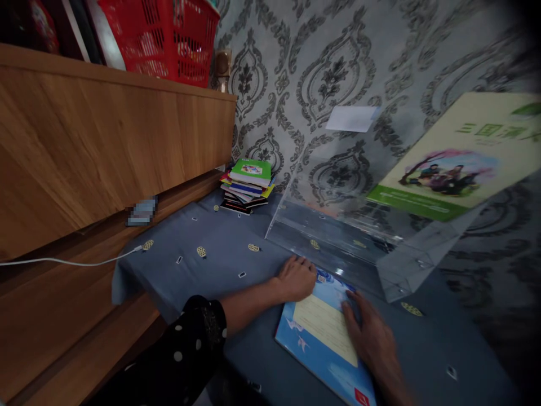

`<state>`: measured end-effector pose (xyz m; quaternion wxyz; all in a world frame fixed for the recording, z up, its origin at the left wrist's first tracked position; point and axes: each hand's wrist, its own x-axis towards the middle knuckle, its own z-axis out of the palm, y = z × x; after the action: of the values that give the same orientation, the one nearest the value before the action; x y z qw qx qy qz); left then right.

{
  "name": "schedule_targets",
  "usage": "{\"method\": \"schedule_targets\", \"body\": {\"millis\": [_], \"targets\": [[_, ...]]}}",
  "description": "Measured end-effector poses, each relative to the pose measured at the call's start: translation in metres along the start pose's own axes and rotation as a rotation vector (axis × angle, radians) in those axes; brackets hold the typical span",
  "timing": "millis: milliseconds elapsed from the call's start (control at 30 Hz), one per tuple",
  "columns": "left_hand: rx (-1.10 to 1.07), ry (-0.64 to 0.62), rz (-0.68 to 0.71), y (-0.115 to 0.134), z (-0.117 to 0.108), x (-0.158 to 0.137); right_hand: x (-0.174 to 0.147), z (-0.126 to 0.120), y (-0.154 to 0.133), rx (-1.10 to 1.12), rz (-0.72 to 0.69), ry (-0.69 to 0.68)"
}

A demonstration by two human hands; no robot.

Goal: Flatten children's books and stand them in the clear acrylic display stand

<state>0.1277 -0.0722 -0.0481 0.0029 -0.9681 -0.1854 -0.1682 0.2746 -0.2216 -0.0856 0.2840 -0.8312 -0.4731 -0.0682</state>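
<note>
A blue book (313, 349) with a pale yellow text panel lies on the patterned tablecloth, tilted away from me. Its far left corner is under my left hand (298, 279), whose fingers are curled over that edge; the fingertips are hidden. Along the book's right edge rests my right hand (374, 335), thumb on the cover and index finger stretched toward the far edge, with a gap between them. Just beyond both hands stands a clear acrylic stand (338, 225). A cream and green book (456, 158) leans on its right part.
Several books are piled in a stack (247, 186) by the wall. A wooden cabinet (118, 135) overhangs the left side, with a red basket (169, 42) on top. A white cable (76, 263) runs onto the grey-blue tablecloth (220, 231). A pale card (352, 118) shows on the stand's upper part.
</note>
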Motion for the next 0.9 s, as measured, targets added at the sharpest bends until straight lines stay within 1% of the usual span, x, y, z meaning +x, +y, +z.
{"method": "schedule_targets", "body": {"millis": [200,367,567,900], "targets": [[-0.035,-0.052,-0.003,0.000,-0.009,0.001,-0.010,-0.002,0.001,0.058,0.026,0.000],[-0.052,-0.058,0.026,-0.002,-0.011,0.001,-0.011,-0.008,-0.003,0.124,0.042,-0.015],[-0.120,-0.059,0.062,-0.003,-0.006,0.003,-0.011,-0.019,-0.017,0.167,0.050,-0.068],[-0.190,-0.036,0.169,0.014,0.006,0.018,-0.014,-0.026,-0.028,0.199,0.090,-0.048]]}}
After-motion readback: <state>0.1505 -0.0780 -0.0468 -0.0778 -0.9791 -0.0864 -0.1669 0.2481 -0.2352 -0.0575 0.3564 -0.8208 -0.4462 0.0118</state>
